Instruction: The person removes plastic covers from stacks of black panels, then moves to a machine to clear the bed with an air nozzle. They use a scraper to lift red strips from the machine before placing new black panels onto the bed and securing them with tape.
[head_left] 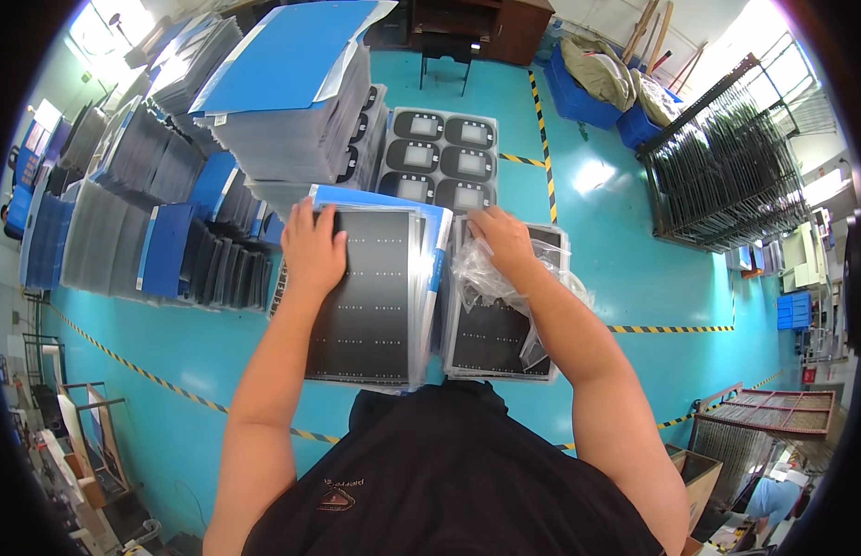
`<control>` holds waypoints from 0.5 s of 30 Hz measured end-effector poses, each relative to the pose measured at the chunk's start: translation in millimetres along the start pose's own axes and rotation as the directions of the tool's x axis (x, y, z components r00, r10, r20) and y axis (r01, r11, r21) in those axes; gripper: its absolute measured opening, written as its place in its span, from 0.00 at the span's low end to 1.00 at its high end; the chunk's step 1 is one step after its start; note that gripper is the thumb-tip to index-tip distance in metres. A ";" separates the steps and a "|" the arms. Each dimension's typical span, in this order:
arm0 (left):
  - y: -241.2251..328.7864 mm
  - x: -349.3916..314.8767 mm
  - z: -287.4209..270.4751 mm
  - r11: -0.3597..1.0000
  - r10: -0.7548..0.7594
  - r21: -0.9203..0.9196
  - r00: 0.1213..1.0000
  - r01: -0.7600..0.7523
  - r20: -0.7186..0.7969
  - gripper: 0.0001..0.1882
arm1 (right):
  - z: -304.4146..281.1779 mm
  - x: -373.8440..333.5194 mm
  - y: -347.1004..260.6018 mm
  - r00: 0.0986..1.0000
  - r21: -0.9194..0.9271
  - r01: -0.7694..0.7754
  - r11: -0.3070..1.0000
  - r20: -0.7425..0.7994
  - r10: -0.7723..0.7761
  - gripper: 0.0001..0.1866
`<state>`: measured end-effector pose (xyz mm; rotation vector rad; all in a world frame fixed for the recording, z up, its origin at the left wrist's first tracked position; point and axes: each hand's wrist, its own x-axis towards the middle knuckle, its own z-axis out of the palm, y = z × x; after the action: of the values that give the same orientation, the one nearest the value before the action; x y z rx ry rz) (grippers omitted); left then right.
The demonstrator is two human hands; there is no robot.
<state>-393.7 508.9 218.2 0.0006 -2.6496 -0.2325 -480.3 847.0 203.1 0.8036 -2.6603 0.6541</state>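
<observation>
My L hand (315, 254) lies w/ fingers spread on the far-left corner of the L stack of dark sheets (364, 306), just ahead of me, long axis fore-aft. My R hand (506, 245) is over the R stack (486, 338), far end, against crumpled clear film (481, 276); can't tell if it's gripping any.

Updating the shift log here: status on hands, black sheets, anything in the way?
Left hand spread on left black-sheet stack. Right hand at crumpled clear plastic film, grip unclear. Film partly covers right black-sheet stack.
</observation>
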 end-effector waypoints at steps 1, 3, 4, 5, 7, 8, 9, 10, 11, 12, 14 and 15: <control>9.3 2.7 -2.7 0.999 0.052 -0.008 0.999 -0.052 -0.014 0.27 | -0.5 1.2 -1.1 0.999 -0.003 -0.018 1.000 0.038 0.018 0.07; 42.5 13.9 -0.1 0.989 0.098 -0.114 0.995 -0.094 0.029 0.27 | 1.5 5.1 5.5 0.999 -0.016 -0.023 1.000 0.028 0.023 0.07; 61.2 19.4 2.0 0.968 0.139 -0.221 0.988 -0.120 0.072 0.27 | 4.1 5.3 8.9 0.999 -0.030 -0.023 0.999 0.028 0.024 0.07; 77.6 24.4 4.4 0.931 0.166 -0.341 0.983 -0.129 0.083 0.27 | 6.3 5.8 9.2 0.999 -0.028 -0.027 0.999 0.019 0.027 0.07; 112.5 33.3 10.8 0.836 0.183 -0.540 0.977 -0.098 0.105 0.25 | 8.8 4.9 10.3 0.993 -0.085 -0.106 0.991 0.051 0.110 0.07; 127.8 34.5 14.2 0.786 0.166 -0.616 0.978 -0.056 0.123 0.23 | 6.5 3.0 7.5 0.993 -0.078 -0.106 0.991 0.046 0.109 0.07; 142.5 34.0 20.1 0.792 0.163 -0.608 0.979 -0.055 0.123 0.23 | 1.2 1.0 2.4 0.994 -0.033 -0.069 0.997 -0.083 0.066 0.08; 156.6 33.5 27.1 0.620 0.013 -0.753 0.957 0.220 0.290 0.21 | -6.5 1.5 -3.9 0.977 0.010 -0.021 1.000 -0.211 0.023 0.09; 170.1 35.9 31.9 0.370 -0.090 -0.803 0.878 0.468 0.470 0.20 | -17.4 4.2 -8.7 0.977 0.020 -0.006 1.000 -0.213 0.010 0.09; 181.6 37.8 33.7 0.376 -0.110 -0.799 0.879 0.469 0.465 0.20 | -31.2 6.6 -14.8 0.929 0.031 0.094 0.995 -0.363 -0.076 0.11; 197.8 40.2 35.2 -0.256 0.064 -0.717 0.751 0.649 0.657 0.18 | -63.6 5.8 -25.9 0.849 0.046 0.204 0.978 -0.505 -0.153 0.13; 201.0 42.4 34.3 -0.251 0.047 -0.720 0.751 0.647 0.659 0.18 | -82.9 3.0 -28.8 0.849 -0.001 0.250 0.968 -0.480 -0.219 0.15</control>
<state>-439.0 711.0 240.9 0.2007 -1.8297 -2.8196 -454.7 865.6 285.0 0.8386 -2.0663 0.7579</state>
